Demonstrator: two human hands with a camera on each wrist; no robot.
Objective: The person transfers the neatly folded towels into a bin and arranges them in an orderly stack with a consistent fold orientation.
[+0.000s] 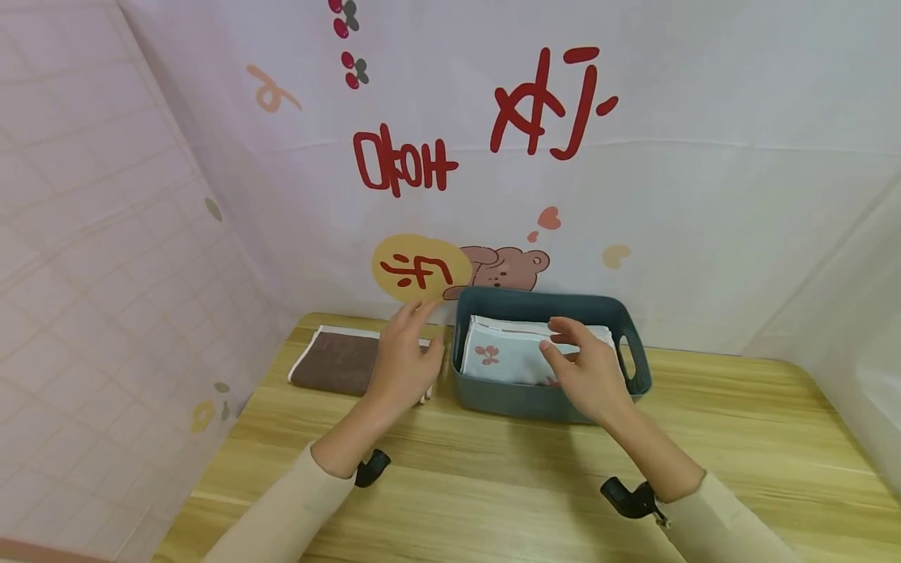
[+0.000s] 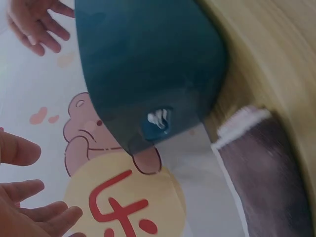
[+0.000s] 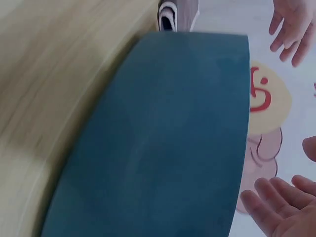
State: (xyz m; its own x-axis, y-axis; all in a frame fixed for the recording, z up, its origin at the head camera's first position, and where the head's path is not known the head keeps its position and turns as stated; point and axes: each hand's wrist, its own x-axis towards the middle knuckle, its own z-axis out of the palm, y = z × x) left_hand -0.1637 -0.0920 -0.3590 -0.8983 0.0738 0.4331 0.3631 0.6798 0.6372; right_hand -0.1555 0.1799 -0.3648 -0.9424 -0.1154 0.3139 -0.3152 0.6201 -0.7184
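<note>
A teal plastic basket stands on the table against the back sheet. Inside it lie folded pale blue towels with a pink print. To its left, a folded brown towel with white edging lies flat. My left hand hovers over the brown towel's right end, beside the basket, fingers relaxed and holding nothing. Over the basket's right half is my right hand, fingers loosely bent and apart from the towels. The right wrist view shows the right hand with its fingers spread above the basket's rim.
The wood-grain table extends in front of the basket and to its right. Behind it hangs a white printed sheet with red characters and a bear. A handle hole pierces the basket's right wall. A black wrist mount sits below the right forearm.
</note>
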